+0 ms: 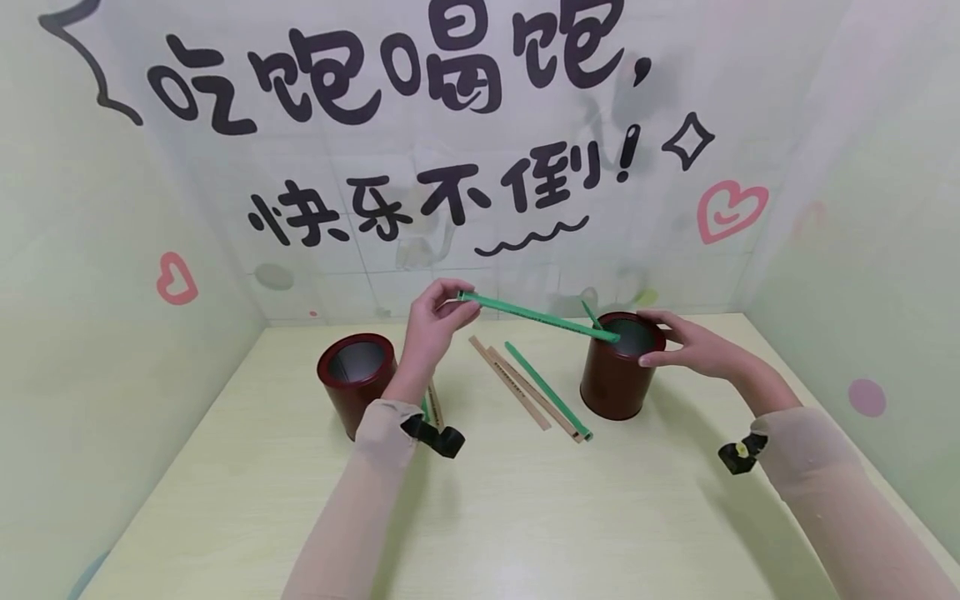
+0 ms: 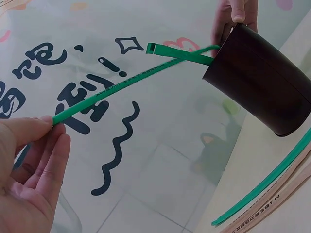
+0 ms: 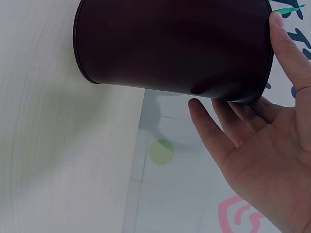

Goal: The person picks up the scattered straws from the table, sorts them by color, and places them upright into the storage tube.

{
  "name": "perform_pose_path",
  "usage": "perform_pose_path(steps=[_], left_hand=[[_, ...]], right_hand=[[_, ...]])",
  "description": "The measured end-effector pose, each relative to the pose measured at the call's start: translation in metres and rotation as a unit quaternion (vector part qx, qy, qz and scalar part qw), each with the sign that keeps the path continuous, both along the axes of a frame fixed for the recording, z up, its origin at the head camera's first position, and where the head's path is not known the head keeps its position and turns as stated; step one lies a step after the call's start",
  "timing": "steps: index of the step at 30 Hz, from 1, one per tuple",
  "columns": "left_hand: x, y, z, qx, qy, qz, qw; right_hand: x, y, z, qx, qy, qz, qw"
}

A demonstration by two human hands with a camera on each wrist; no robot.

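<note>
My left hand (image 1: 435,321) pinches one end of a long, thin green strip (image 1: 540,317) with small dark print between thumb and fingers. Its far end reaches over the mouth of the right dark red-brown canister (image 1: 617,383). From that canister's rim another green strip (image 2: 177,53) sticks out, a small square slot at its end. My right hand (image 1: 697,346) holds the same canister at its rim; in the right wrist view the thumb (image 3: 286,48) lies at the rim and the fingers are along the side. The canister stands upright on the table.
A second dark red-brown canister (image 1: 352,400) stands at left, partly behind my left forearm. Between the canisters lie another green strip (image 1: 547,387) and brown strips (image 1: 510,379) with print. More strips show beside my left wrist. White walls with lettering enclose the pale table (image 1: 525,517).
</note>
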State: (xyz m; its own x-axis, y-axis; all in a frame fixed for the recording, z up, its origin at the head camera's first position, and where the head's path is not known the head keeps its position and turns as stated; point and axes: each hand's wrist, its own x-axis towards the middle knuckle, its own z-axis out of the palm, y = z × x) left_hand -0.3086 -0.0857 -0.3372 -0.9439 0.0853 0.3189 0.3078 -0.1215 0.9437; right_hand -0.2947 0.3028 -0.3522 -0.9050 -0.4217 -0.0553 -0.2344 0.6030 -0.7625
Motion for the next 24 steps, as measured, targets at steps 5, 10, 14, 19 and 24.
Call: perform_pose_path(steps=[5,10,14,19,24], left_hand=[[0.001,0.007,0.002,-0.020,0.030,0.005,0.9993],[0.001,0.015,0.004,-0.054,0.051,0.012,0.9972],[0.001,0.024,0.006,-0.068,0.063,0.006,0.9957],[0.004,0.037,0.008,-0.070,0.059,-0.012,0.9957],[0.006,0.047,0.006,-0.074,0.061,-0.037,0.9947]], right_hand=[[0.000,0.000,0.000,0.001,-0.002,0.000,1.000],[-0.001,0.000,0.000,0.002,-0.002,0.000,1.000],[-0.001,-0.001,0.000,0.002,-0.001,0.001,1.000],[-0.001,-0.001,0.000,0.004,0.000,0.001,1.000],[0.000,-0.001,0.000,0.003,0.002,0.000,1.000]])
